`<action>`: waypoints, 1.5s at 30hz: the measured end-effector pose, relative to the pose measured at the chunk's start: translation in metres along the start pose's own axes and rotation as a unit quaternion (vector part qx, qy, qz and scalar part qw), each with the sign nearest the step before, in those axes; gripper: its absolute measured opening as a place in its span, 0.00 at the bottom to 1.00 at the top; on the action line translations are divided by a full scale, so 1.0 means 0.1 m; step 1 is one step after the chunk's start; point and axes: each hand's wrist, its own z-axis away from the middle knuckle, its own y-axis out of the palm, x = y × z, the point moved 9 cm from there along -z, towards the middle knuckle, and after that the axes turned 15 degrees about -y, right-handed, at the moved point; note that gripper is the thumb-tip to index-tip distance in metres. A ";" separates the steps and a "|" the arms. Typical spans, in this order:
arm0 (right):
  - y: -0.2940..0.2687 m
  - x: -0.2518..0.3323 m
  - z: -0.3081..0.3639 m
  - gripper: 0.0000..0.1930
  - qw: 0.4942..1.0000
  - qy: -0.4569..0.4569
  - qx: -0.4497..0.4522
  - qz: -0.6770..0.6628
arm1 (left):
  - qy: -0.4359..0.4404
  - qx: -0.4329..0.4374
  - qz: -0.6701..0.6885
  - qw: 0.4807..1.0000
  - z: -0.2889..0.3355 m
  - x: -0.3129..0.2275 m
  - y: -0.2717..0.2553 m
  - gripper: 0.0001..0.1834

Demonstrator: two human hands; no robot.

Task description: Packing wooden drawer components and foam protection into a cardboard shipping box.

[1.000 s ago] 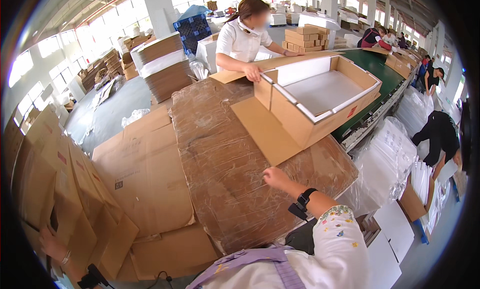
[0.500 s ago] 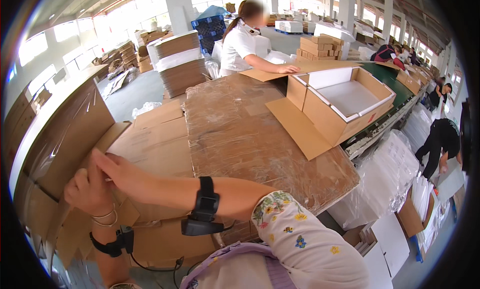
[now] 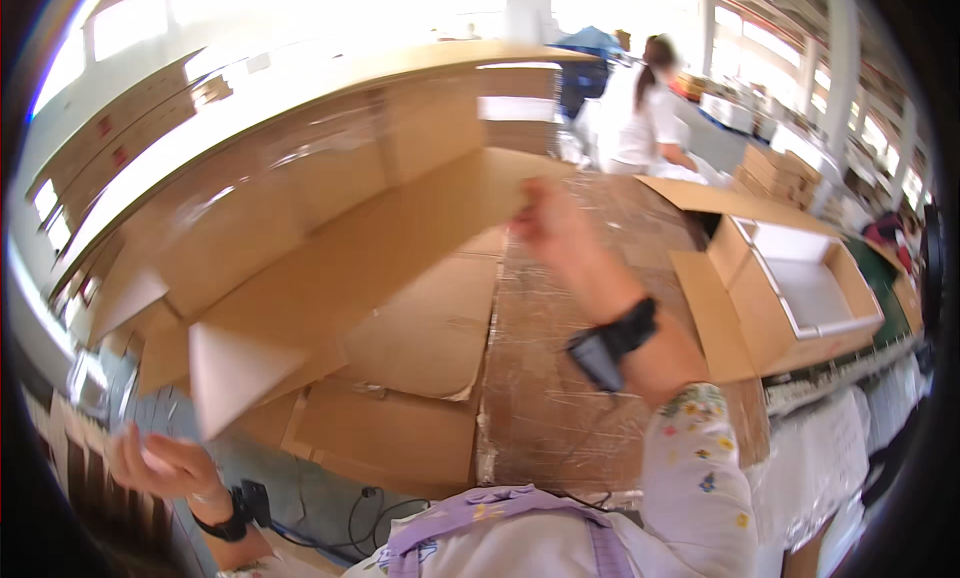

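Observation:
A large brown cardboard carton [image 3: 390, 228], partly unfolded, slants across the left side above flat cardboard. Its far right corner is at my right hand [image 3: 545, 223], whose fingers are closed at the edge, smeared by motion. A pale flap [image 3: 240, 373] hangs off the carton's near left end. Just below and left of that flap is my left hand [image 3: 165, 465], apart from the cardboard, fingers loosely curved and spread, with nothing seen in it. Both wrists wear black straps with small devices.
A plastic-wrapped brown table [image 3: 580, 398] stands in the middle. On its right sits an open carton [image 3: 745, 308] with a white-lined inside, beside a green conveyor [image 3: 875, 278]. Flat cardboard [image 3: 410, 338] lies under the carton. A person in white [image 3: 630, 118] stands beyond the table.
My hands, close together at the left before, are now far apart: the right went right and away, the left nearer to me. The carton has swung out to the right. My view has turned left.

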 end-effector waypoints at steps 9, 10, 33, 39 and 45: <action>-0.76 0.15 -0.14 0.15 0.993 0.018 0.067 -0.092 | -0.135 0.311 0.160 0.927 -0.06 0.21 1.77 0.10; -0.82 0.07 -0.15 0.17 0.993 0.014 0.070 -0.094 | -0.139 0.349 0.192 0.907 -0.01 0.19 2.02 0.13; -2.42 0.07 -0.03 0.15 0.996 -0.021 -0.077 -0.045 | 0.121 0.656 0.248 0.703 0.74 -1.15 3.72 0.42; -2.82 -0.15 0.14 0.15 0.988 0.053 -0.140 -0.044 | 0.160 0.637 0.251 0.711 0.84 -1.54 3.57 0.44; -3.24 -0.21 0.51 0.15 0.965 0.090 -0.231 -0.081 | 0.232 0.566 0.325 0.721 0.64 -2.20 3.10 0.33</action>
